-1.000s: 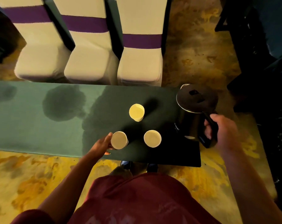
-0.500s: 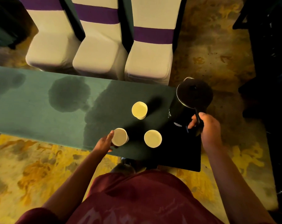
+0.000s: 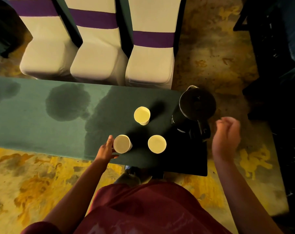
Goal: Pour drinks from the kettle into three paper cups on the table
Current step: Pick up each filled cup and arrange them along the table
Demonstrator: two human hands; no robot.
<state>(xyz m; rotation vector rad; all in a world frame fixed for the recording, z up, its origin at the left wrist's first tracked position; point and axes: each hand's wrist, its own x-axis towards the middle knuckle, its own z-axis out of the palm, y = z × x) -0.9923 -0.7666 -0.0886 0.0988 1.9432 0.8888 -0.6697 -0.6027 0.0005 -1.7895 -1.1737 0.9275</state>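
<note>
Three white paper cups stand upright in a triangle on the green table [image 3: 25, 129]: a far cup [image 3: 142, 115], a near-left cup [image 3: 122, 144] and a near-right cup [image 3: 156, 144]. Their insides look pale; I cannot tell how full they are. The black kettle [image 3: 197, 105] stands upright at the table's right end, lid on, its handle pointing toward me. My left hand [image 3: 106, 149] lies against the near-left cup's left side with fingers straight and thumb spread. Blurred and loosely curled, my right hand [image 3: 227, 134] hangs just right of the kettle's handle, apart from it and holding nothing.
Dark wet-looking patches [image 3: 67, 102] mark the tablecloth left of the cups. Three white-covered chairs with purple bands [image 3: 99, 65] stand close behind the table. Dark furniture [image 3: 278, 65] fills the right side. Yellow patterned carpet lies around the table.
My right hand set the kettle down at the table's right end, let go of the handle and drew back to the right. My left hand stayed by the near-left cup, fingers now straighter.
</note>
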